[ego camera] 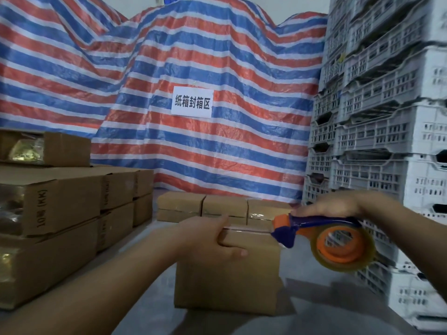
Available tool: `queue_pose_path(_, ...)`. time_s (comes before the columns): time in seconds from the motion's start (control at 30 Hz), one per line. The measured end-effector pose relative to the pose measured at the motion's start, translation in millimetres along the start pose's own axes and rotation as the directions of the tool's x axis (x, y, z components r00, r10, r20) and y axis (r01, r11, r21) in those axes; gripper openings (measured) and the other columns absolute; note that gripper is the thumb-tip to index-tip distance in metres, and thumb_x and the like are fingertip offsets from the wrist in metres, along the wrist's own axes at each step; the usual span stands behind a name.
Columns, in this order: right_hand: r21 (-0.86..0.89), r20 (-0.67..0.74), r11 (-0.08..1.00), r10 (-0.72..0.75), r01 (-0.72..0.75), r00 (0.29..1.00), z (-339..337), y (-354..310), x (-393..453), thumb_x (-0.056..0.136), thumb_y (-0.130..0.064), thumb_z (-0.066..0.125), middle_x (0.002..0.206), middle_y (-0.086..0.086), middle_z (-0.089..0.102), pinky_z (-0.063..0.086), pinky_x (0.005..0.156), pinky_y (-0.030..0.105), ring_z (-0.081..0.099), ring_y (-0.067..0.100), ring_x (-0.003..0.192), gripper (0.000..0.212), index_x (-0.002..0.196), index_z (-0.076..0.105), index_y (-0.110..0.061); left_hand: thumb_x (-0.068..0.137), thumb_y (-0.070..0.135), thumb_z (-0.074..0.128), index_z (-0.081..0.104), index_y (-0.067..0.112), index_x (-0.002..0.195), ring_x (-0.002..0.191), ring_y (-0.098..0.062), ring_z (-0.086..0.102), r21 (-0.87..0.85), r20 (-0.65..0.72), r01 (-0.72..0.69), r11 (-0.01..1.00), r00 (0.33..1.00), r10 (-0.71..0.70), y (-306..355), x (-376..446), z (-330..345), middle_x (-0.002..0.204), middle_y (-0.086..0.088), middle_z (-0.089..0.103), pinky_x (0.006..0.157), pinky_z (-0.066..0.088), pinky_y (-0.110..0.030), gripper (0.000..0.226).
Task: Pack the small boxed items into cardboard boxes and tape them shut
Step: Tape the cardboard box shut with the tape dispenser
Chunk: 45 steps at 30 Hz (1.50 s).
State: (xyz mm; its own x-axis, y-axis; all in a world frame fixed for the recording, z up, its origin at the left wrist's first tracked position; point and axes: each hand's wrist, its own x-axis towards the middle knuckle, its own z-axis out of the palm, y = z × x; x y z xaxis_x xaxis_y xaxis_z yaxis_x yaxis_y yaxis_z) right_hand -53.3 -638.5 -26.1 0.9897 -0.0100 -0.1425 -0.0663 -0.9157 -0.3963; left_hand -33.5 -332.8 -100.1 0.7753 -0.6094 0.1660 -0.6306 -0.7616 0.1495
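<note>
Fingers of the left hand (212,234) clasped the near top edge of the closed cardboard box (227,272) on the floor; the right hand (331,206) gripped the tape dispenser (321,235) at its far corner. It looked light, stiff, best steadied by edges. Sealed cartons (225,209) behind, stacked cartons (55,206) left and plastic crates (387,131) right crowded it.

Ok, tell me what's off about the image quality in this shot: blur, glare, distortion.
Head view: wide-angle bending bows the white crate stack at the right edge; the whole frame is slightly soft; the tape dispenser in the right hand and the left hand on the cardboard box show mild smear; the sign stays legible; faint glare on the floor.
</note>
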Motion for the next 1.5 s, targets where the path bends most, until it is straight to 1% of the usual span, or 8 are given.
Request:
queue_pose_path(0.23, 0.025, 0.035, 0.999, -0.024, 0.023, 0.999, 0.3, 6.1, -1.2, 0.082, -0.075, 0.056, 0.063, -0.006, 0.069, 0.049, 0.052, 0.016, 0.062, 0.007, 0.051, 0.052, 0.067, 0.076, -0.029, 0.085, 0.072, 0.049, 0.033, 0.036, 0.144, 0.126, -0.022, 0.049, 0.017, 0.010, -0.124, 0.992, 0.992, 0.124, 54.4, 23.5, 10.5, 0.143, 0.001, 0.049, 0.102, 0.042, -0.043, 0.070)
queue_pose_path(0.37, 0.013, 0.027, 0.998, -0.058, 0.058, 0.998, -12.7, 17.0, -13.9, 0.080, -0.080, 0.048, 0.079, 0.003, 0.071, 0.052, 0.068, 0.023, 0.063, 0.014, 0.065, 0.070, 0.089, 0.077, -0.016, 0.091, 0.070, 0.039, 0.017, 0.029, 0.154, 0.142, -0.023, 0.030, 0.171, 0.003, -0.150, 0.974, 0.988, 0.152, 49.7, 25.0, 22.3, 0.161, 0.001, 0.023, 0.113, 0.026, -0.042, 0.078)
queue_pose_path(0.53, -0.058, 0.020, 0.998, -0.021, 0.022, 1.000, -24.7, 0.4, -53.6, 0.089, -0.069, 0.048, 0.064, -0.017, 0.071, 0.047, 0.057, 0.009, 0.065, -0.002, 0.054, 0.039, 0.068, 0.075, -0.049, 0.092, 0.070, 0.038, 0.014, 0.030, 0.155, 0.146, -0.021, 0.023, 0.178, -0.009, -0.163, 0.970, 0.986, 0.167, 49.3, 25.5, 24.6, 0.163, 0.002, 0.017, 0.116, 0.020, -0.043, 0.078)
queue_pose_path(0.63, -0.534, -0.156, 0.844, -0.041, -0.049, 0.987, 10.0, -19.3, -35.2, 0.079, -0.085, 0.048, 0.075, -0.009, 0.071, 0.054, 0.070, 0.027, 0.068, 0.009, 0.069, 0.062, 0.083, 0.072, -0.028, 0.091, 0.070, 0.039, 0.009, 0.033, 0.155, 0.145, -0.022, 0.025, 0.176, -0.032, -0.154, 0.972, 0.986, 0.162, 48.4, 25.3, 26.8, 0.163, 0.003, 0.017, 0.115, 0.022, -0.044, 0.079)
queue_pose_path(0.77, -0.874, -0.313, 0.425, -0.120, -0.236, 0.942, 45.1, -19.9, -25.8, 0.084, -0.075, 0.048, 0.076, -0.006, 0.057, 0.043, 0.061, 0.031, 0.051, 0.013, 0.063, 0.053, 0.080, 0.055, -0.022, 0.091, 0.070, 0.037, 0.008, 0.042, 0.152, 0.144, -0.026, 0.026, 0.167, -0.032, -0.160, 0.973, 0.985, 0.168, 47.3, 25.3, 29.1, 0.162, 0.003, 0.016, 0.113, 0.025, -0.045, 0.073)
queue_pose_path(1.03, -0.565, -0.673, 0.710, -0.103, -0.420, 0.732, 116.8, 59.6, -46.3, 0.084, -0.085, 0.027, 0.061, -0.010, 0.051, 0.030, 0.043, 0.024, 0.045, 0.008, 0.050, 0.070, 0.062, 0.049, -0.022, 0.092, 0.070, 0.037, 0.011, 0.049, 0.148, 0.143, -0.025, 0.027, 0.163, -0.047, -0.199, 0.966, 0.977, 0.209, 44.6, 26.0, 31.9, 0.161, 0.004, 0.019, 0.112, 0.024, -0.047, 0.065)
queue_pose_path(1.37, -0.501, -0.622, 0.768, 0.001, -0.399, 0.783, 138.5, 30.4, -70.8, 0.088, -0.082, 0.016, 0.080, -0.006, 0.059, 0.041, 0.057, 0.031, 0.063, 0.017, 0.076, 0.062, 0.073, 0.053, -0.034, 0.092, 0.069, 0.037, 0.020, 0.044, 0.148, 0.139, -0.025, 0.033, 0.179, -0.029, -0.199, 0.963, 0.978, 0.208, 48.8, 27.4, 31.0, 0.157, 0.002, 0.028, 0.110, 0.030, -0.047, 0.064)
queue_pose_path(1.5, 0.006, -0.636, 0.993, -0.088, 0.119, 0.767, 123.1, -21.0, -70.0, 0.096, -0.065, 0.020, 0.071, -0.015, 0.059, 0.035, 0.060, 0.022, 0.056, 0.004, 0.074, 0.049, 0.072, 0.052, -0.037, 0.093, 0.067, 0.039, 0.021, 0.044, 0.148, 0.139, -0.024, 0.034, 0.180, -0.050, -0.193, 0.964, 0.977, 0.205, 50.6, 27.3, 29.5, 0.156, 0.003, 0.029, 0.110, 0.030, -0.047, 0.063)
